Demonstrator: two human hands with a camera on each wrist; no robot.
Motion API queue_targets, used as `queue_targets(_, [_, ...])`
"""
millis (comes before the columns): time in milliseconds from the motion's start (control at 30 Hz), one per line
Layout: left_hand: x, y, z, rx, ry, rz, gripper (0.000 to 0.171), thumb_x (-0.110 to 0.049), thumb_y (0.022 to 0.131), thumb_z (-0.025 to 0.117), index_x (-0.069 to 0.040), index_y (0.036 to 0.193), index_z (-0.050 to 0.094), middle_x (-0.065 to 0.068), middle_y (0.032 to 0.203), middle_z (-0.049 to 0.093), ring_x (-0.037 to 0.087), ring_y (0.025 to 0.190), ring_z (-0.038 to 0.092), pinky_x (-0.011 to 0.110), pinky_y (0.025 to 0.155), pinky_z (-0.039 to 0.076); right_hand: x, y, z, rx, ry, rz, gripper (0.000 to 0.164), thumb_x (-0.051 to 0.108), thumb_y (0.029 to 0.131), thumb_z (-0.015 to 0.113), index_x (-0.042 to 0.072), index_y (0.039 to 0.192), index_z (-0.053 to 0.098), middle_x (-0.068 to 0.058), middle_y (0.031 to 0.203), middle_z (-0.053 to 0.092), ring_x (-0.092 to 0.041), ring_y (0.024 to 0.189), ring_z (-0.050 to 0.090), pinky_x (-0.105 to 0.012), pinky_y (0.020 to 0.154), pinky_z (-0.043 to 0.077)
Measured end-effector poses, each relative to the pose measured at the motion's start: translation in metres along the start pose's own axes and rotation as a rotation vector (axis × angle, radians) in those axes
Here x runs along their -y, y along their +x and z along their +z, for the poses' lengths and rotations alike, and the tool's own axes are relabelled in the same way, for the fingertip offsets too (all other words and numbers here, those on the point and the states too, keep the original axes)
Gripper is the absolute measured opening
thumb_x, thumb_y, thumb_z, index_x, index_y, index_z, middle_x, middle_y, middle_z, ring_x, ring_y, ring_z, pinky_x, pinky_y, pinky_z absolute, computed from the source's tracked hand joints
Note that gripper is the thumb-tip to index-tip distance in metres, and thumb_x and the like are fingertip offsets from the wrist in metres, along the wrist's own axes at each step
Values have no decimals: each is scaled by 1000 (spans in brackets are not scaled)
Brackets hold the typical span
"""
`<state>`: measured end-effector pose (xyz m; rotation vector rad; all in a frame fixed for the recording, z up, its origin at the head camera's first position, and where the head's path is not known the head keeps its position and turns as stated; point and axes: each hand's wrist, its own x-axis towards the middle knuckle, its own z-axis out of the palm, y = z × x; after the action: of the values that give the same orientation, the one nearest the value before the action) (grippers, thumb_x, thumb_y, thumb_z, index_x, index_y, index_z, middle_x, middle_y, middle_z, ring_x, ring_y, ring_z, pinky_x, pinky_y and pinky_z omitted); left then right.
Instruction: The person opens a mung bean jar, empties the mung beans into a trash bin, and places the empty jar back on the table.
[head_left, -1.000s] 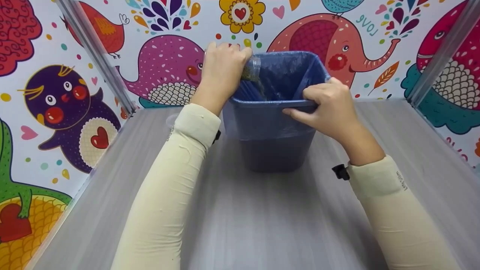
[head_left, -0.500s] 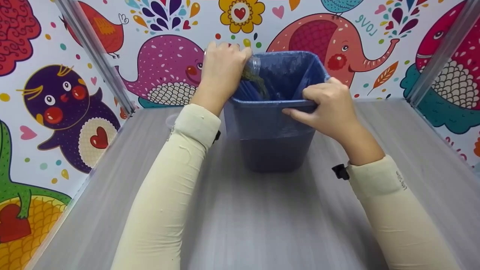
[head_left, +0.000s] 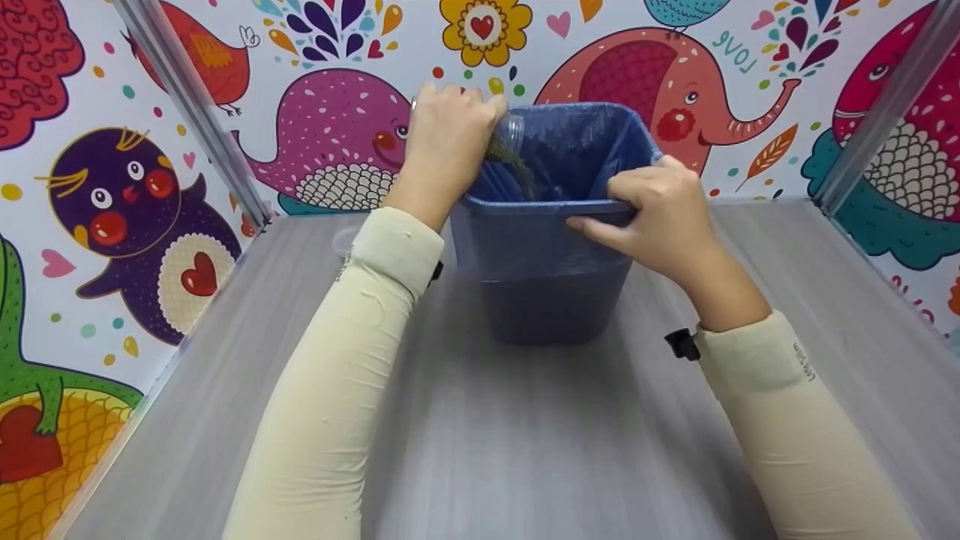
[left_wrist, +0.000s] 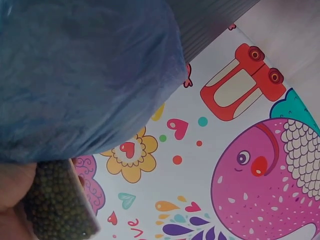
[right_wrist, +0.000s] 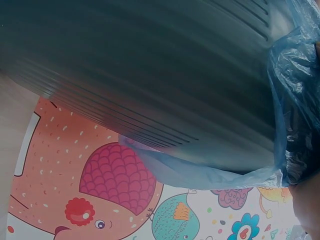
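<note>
A clear plastic jar (head_left: pixel 513 129) of small green beans, which look like mung beans, is tipped over the left rim of a dark bin (head_left: pixel 555 300). My left hand (head_left: pixel 448 142) grips it from above. Beans (head_left: pixel 516 161) stream from its mouth into the blue bag (head_left: pixel 577 142) lining the bin. In the left wrist view the jar (left_wrist: pixel 57 202) still holds many beans, beside part of the hand (left_wrist: pixel 15 187). My right hand (head_left: pixel 664 214) pinches the bin's front right rim, thumb outside. The bin's bottom inside is hidden.
A clear round lid (head_left: pixel 344 240) lies on the grey table (head_left: pixel 525 442), partly behind the left sleeve. Walls with cartoon animals (head_left: pixel 337 135) enclose the table at the back and sides. The bag hangs over the bin's outside.
The stream of beans from the jar has grown thicker than it was a second ago. Both hands and the bin stay almost where they were.
</note>
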<state>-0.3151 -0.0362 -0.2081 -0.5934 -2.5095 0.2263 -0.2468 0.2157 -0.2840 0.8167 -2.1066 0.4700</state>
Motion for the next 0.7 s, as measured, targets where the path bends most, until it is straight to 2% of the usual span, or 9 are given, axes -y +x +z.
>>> queue_targets(200, [0,0,0,1,10,2,36,-18,104,70,-13,139,67,17,130,73,35,119,69,47,104,51,0,-1,0,-5,3,-6,60,39,84,92,11,60,44,-6,55,39,-20,52,33,-41,65,27])
queue_targets(700, [-1,0,-2,34,51,9,39,-17,104,70,-14,142,65,18,134,72,36,121,68,48,104,51,0,-1,0,4,2,10,58,38,83,93,10,60,48,-6,55,42,-22,52,38,-41,66,29])
